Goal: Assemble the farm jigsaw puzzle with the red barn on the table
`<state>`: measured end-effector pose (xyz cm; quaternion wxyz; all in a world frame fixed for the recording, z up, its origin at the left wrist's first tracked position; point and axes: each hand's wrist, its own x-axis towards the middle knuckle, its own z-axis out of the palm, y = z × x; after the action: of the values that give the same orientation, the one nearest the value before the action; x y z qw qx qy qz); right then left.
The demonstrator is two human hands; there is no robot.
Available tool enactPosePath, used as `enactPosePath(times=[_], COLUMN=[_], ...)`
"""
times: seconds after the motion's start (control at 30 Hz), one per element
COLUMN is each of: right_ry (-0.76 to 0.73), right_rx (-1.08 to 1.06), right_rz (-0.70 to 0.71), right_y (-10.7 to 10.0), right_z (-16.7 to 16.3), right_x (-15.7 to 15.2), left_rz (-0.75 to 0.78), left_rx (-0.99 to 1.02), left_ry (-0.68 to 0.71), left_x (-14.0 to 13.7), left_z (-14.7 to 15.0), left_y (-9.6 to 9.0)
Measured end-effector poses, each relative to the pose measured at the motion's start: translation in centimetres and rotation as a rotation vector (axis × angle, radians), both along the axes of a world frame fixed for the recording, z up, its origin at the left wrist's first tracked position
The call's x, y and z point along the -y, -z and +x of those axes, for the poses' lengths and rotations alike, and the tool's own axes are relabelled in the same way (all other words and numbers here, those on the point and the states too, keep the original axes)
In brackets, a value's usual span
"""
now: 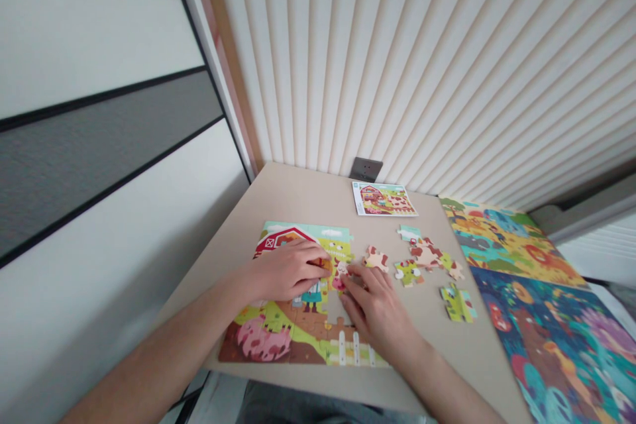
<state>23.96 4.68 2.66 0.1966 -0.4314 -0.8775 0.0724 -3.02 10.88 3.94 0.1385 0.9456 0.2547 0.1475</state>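
A partly joined farm jigsaw puzzle (263,338) lies on the table, with a red barn, a pink pig and a white fence showing. My left hand (291,269) rests palm down over its middle, fingers stretched and touching the pieces by the farmer figure. At the right side of the joined part, my right hand (375,298) has its fingertips on a puzzle piece (340,272) with a cow's face, which sits against the joined pieces. Just beyond that hand lies a loose brown-and-white puzzle piece (376,258). The fingertips partly cover what they touch.
Several loose pieces (426,254) lie to the right, with a green piece (456,303) nearer me. A picture card (383,199) of the farm lies at the back by a socket (366,169). Two finished-looking puzzles, one yellow (511,238) and one dark blue (551,344), cover the right side.
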Motion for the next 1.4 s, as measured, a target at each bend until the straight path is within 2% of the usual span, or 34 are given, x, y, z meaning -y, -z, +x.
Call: enactPosePath(times=[0.13,0.3,0.43,0.67,0.87,1.07,1.2,1.4], right_ry=[0.0,0.188,0.146,0.151,0.133,-0.004,-0.041,0.031], right_rx=[-0.049,-0.163,-0.104,-0.036,-0.088,-0.183,-0.209,-0.235], right_rz=[-0.037,-0.039,-0.121,-0.151,-0.14,-0.204,-0.174,-0.199], right_y=[-0.3,-1.2,-0.8,-0.1,-1.4,-2.6,-1.6,-0.3], right_z=[1.4,5.2,6.7,6.7,7.2,3.9,2.1,3.0], right_x=[-0.2,-0.1,1.3,2.5,3.0,4.1,3.7,4.0], left_rz=[-0.005,-0.033,-0.043,-0.014,0.062,0.055,0.053,0.031], left_rx=[-0.027,-0.033,-0.011,-0.041,-0.028,-0.032,0.001,0.006], left_ry=[0.009,0.034,0.055,0.051,-0.143,-0.211,-0.216,-0.173], left_x=[-0.2,-0.7,-0.8,-0.8,-2.1,-2.9,-2.9,-2.6], left_z=[-0.4,-0.6,0.0,0.1,-2.4,-3.6,-3.5,-2.9], left_y=[0.6,1.1,0.9,0.6,0.7,1.3,1.4,1.0])
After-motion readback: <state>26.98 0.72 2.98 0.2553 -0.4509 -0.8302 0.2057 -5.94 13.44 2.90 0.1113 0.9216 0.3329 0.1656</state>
